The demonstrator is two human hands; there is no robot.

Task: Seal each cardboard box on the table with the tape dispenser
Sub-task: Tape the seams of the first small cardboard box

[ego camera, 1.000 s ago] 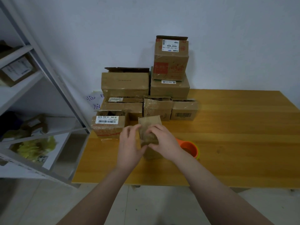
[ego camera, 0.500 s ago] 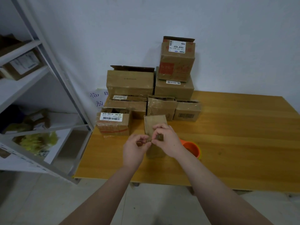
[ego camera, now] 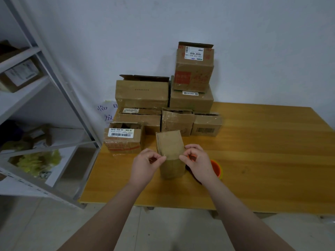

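Pinching tape strip (ego camera: 172,158) taut across upright box (ego camera: 169,145): our left hand (ego camera: 145,165) one end, right hand (ego camera: 197,163) other. Orange dispenser (ego camera: 216,169) just behind right hand.

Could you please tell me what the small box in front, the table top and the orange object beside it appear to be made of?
Small box: brown cardboard, matte, creased at folds.
Table: wood or wood-look laminate, smooth, slight sheen, grain streaks.
Orange object: probably plastic, uniform bright colour; mostly hidden.
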